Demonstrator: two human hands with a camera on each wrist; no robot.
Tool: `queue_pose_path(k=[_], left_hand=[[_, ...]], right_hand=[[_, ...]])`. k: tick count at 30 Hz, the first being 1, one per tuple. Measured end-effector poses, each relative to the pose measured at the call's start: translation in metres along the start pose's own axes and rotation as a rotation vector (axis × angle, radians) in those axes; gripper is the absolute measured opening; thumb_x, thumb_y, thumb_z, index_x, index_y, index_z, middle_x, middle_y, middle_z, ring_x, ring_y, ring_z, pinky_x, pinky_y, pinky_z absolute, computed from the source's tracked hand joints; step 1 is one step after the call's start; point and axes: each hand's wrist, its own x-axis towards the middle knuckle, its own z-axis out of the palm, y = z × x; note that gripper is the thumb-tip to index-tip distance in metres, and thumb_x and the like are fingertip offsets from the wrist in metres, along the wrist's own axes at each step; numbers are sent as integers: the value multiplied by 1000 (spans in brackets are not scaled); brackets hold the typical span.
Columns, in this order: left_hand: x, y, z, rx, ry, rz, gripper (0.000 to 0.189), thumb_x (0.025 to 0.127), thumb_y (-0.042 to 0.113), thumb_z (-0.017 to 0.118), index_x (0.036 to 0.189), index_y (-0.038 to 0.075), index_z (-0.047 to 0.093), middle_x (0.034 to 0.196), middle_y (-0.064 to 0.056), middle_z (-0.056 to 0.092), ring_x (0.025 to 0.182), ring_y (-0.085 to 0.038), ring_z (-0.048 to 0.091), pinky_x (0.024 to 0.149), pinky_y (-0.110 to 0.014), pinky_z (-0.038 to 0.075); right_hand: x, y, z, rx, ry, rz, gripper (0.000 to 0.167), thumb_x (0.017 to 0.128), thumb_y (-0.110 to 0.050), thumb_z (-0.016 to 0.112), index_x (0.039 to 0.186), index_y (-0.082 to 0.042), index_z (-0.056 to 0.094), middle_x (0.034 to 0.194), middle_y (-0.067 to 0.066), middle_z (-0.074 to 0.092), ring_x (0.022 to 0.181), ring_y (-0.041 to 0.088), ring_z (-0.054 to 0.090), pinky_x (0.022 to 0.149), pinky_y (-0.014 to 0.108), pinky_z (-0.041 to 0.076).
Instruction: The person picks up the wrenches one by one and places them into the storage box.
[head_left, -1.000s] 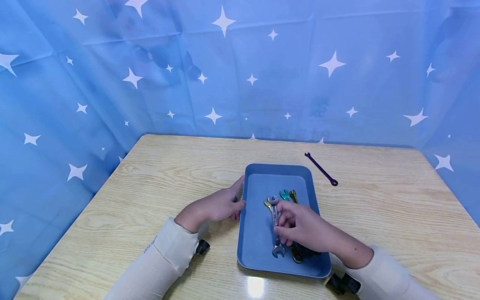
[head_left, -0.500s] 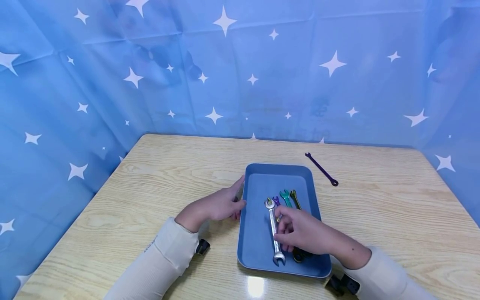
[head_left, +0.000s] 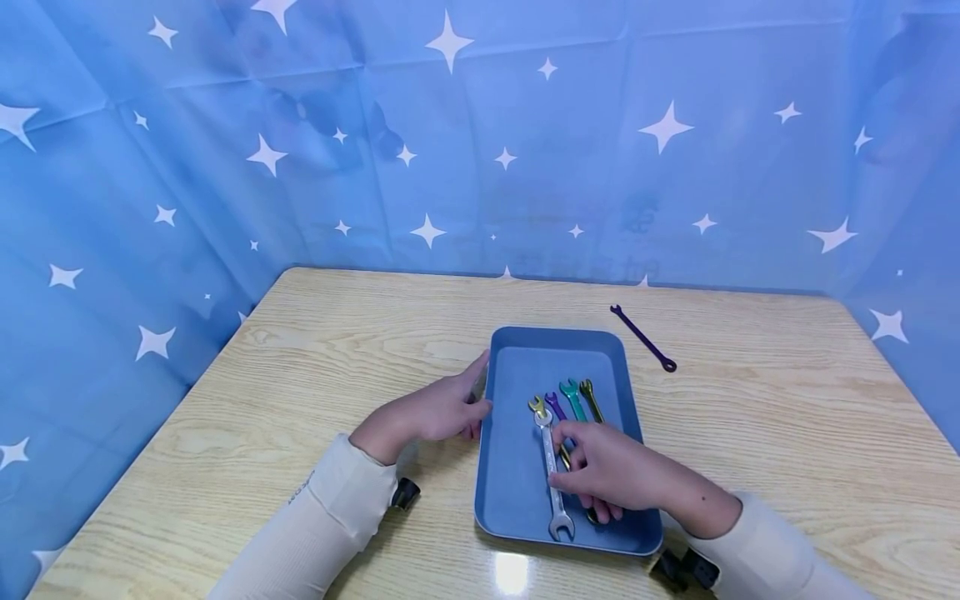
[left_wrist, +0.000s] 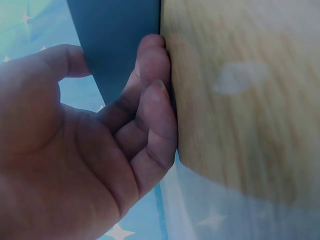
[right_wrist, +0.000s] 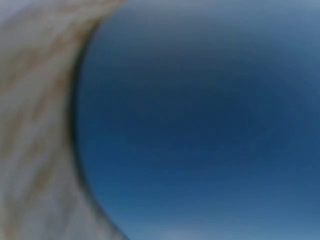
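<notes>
In the head view, a blue tray [head_left: 517, 518] holds several colourful wrenches. My right hand [head_left: 618, 468] is over it, thumb and index finger on a silver open-end wrench [head_left: 551, 467]. Beyond the fingers show the ends of a yellow wrench [head_left: 536, 403], a purple wrench [head_left: 554, 405], a green wrench [head_left: 572, 393] and a dark gold wrench [head_left: 591, 398]; the hand hides their other parts. My left hand [head_left: 435, 412] holds the tray's left side. The left wrist view shows its curled fingers [left_wrist: 157, 125] against the outer wall, thumb at the rim.
A dark purple wrench [head_left: 642, 338] lies on the wooden table [head_left: 360, 333], beyond the tray's right side. A blue star-patterned cloth [head_left: 480, 150] hangs behind the table. The right wrist view has only blurred tray wall [right_wrist: 190, 125] and tabletop.
The silver wrench has moved down and toward me in the tray, its near end nearing the front wall. The purple wrench's end has come into sight. My left hand stays put.
</notes>
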Motion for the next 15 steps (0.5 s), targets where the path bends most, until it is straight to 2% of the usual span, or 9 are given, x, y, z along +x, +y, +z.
queue_pose_path(k=[15], left_hand=[[0,0,0,-11,2,-7,80,106,25,45,161,24,-13,75,-8,69,63,-22,62,56,-32,46]], right_hand=[[3,0,3,-35,19,36,24,94,-26,70,102,-8,56,54,2,61,38,12,57,38,37,50]])
